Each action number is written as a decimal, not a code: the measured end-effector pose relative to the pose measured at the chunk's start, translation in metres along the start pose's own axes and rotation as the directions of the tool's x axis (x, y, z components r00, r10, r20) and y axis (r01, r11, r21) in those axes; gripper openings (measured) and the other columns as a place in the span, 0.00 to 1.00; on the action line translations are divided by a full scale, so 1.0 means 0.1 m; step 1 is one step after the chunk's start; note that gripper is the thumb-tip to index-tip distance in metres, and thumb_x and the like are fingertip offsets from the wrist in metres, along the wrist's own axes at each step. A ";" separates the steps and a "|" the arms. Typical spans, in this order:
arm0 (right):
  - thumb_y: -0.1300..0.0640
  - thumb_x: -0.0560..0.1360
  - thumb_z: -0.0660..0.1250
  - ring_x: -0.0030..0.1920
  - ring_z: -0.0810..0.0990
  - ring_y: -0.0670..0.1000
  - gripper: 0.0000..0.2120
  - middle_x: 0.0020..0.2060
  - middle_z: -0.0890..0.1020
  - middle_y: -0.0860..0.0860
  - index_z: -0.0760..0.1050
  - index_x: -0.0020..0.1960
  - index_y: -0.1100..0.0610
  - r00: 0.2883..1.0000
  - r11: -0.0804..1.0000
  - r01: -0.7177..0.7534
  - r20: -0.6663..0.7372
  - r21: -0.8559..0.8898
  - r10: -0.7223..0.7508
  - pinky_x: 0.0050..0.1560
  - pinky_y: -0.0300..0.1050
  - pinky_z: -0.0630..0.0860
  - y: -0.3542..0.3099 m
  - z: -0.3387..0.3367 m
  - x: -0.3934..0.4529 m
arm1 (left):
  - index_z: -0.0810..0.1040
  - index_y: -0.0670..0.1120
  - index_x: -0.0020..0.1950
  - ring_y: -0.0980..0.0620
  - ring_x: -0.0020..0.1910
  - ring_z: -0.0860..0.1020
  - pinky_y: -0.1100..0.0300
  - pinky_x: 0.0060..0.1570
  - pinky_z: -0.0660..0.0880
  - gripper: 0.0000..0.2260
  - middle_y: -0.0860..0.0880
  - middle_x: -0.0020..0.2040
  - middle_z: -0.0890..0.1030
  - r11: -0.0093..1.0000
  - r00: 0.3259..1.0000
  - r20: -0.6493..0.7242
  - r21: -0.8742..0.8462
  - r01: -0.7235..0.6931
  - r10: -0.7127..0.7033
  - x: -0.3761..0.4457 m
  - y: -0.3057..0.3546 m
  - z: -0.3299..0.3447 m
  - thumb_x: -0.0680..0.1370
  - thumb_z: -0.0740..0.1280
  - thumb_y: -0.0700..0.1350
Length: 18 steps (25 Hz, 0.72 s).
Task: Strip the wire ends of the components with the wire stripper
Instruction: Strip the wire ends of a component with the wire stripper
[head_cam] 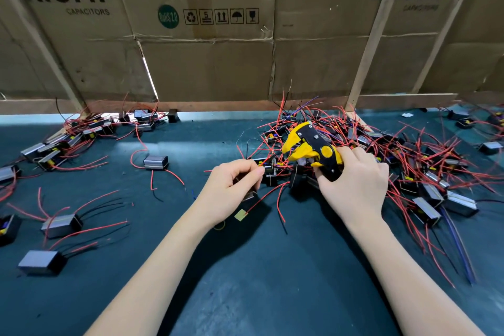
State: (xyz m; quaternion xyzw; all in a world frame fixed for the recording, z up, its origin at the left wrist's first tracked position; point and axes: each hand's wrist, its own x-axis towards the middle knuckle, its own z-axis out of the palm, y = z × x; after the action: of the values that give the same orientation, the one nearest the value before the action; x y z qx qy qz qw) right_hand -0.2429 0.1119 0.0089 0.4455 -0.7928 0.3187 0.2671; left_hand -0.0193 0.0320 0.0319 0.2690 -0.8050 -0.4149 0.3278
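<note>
Right hand: my right hand (354,183) sits at about 3 o'clock from frame centre, fingers curled round the handles of the wire stripper (313,148), gripping it firmly
Wire stripper: yellow and black, head pointing toward 11 o'clock, held just above the near edge of the big pile; I cannot tell whether a wire sits in its mouth
Left hand: my left hand (231,188) is just beside the right, at its 9 o'clock, thumb and forefinger pinching a thin red wire (261,165) near its end
Held component: I see a dark block (249,195) tucked under the left palm, mostly hidden; a red lead runs from there toward 5 o'clock
Unsorted pile: a tangled heap of components (395,161) with red, black and blue leads spreads from 1 to 4 o'clock
Other components: a looser group (68,139) lies at 10 o'clock, with single boxes (61,225) at 8 o'clock, well apart from the hands
Surface: dark teal mat (245,281)
Backdrop: cardboard wall (204,63) printed "AiSHi CAPACITORS" along 12 o'clock
</note>
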 end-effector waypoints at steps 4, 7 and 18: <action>0.47 0.64 0.77 0.44 0.77 0.61 0.19 0.40 0.79 0.55 0.79 0.47 0.59 0.999 0.999 0.019 0.052 -0.032 -0.017 0.47 0.53 0.66 -0.01 0.01 -0.01 | 0.73 0.43 0.36 0.58 0.29 0.65 0.66 0.32 0.64 0.15 0.56 0.30 0.70 1.000 1.000 -0.001 0.020 -0.009 0.009 0.00 0.01 0.03 0.82 0.63 0.45; 0.47 0.63 0.77 0.42 0.77 0.60 0.18 0.38 0.79 0.55 0.78 0.44 0.58 0.997 0.998 0.064 0.048 -0.009 -0.063 0.45 0.52 0.66 -0.02 -0.01 -0.01 | 0.72 0.42 0.35 0.60 0.28 0.66 0.70 0.32 0.64 0.16 0.56 0.29 0.70 0.999 1.000 -0.005 0.034 -0.012 0.012 -0.01 0.02 0.03 0.82 0.64 0.44; 0.49 0.62 0.78 0.38 0.78 0.60 0.16 0.34 0.79 0.53 0.75 0.37 0.57 0.991 0.993 0.118 0.056 0.020 -0.119 0.42 0.50 0.64 -0.06 -0.09 0.01 | 0.69 0.48 0.33 0.58 0.31 0.63 0.63 0.35 0.62 0.16 0.56 0.30 0.68 0.994 1.000 0.003 0.110 -0.015 0.015 -0.01 0.04 0.04 0.81 0.65 0.43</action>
State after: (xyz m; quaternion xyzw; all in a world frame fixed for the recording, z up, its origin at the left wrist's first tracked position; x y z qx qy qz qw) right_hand -0.2366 0.1152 0.0173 0.5028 -0.7696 0.2961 0.2591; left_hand -0.0220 0.0371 0.0332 0.2799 -0.8291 -0.3679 0.3146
